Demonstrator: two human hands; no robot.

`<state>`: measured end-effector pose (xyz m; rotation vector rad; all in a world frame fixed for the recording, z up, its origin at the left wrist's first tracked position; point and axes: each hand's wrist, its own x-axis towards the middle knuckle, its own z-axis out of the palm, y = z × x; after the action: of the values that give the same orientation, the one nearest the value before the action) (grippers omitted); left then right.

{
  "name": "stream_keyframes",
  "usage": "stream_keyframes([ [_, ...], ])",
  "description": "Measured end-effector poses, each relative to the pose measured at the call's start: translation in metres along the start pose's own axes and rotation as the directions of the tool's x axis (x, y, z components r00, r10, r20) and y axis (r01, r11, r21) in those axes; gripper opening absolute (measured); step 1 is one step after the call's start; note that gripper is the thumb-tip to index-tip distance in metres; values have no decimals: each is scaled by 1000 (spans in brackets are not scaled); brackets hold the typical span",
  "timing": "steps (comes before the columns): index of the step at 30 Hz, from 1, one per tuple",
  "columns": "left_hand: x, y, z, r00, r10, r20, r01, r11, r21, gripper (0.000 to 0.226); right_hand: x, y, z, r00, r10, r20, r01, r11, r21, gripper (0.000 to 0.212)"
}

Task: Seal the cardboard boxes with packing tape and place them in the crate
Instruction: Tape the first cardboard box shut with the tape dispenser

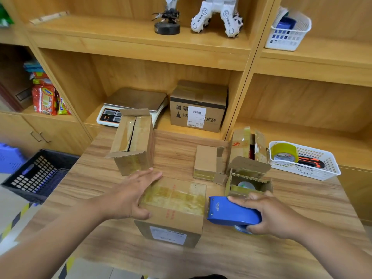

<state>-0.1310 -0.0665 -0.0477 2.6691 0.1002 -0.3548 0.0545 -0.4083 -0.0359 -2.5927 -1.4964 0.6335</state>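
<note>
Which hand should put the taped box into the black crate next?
Probably the left hand. It rests flat on the taped box, and the black crate sits off the table's left side. The right hand is busy holding the blue tape dispenser.

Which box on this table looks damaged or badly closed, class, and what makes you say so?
The tall cardboard box behind the left hand: its top seam gapes in a dark, ragged split, the old tape is torn, and its end flaps stick out. The small box by the blue tape dispenser also stands open.
</note>
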Motion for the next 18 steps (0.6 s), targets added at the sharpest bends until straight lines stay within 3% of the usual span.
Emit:
stream_keyframes([
  [3,13,31,-2,996,87,-23,-79,969,235,117,1,-5,8,999,0,-46,2,999,42,73],
  [6,37,73,9,979,172,114,-193,956,219,126,-3,-6,15,996,2,-89,5,996,84,76],
  [10,63,113,27,958,147,246,-216,934,284,133,-10,-4,22,992,27,-127,-15,996,88,78],
  [18,68,127,38,955,282,92,-296,888,353,127,-41,6,29,978,121,-171,-102,988,117,76],
])
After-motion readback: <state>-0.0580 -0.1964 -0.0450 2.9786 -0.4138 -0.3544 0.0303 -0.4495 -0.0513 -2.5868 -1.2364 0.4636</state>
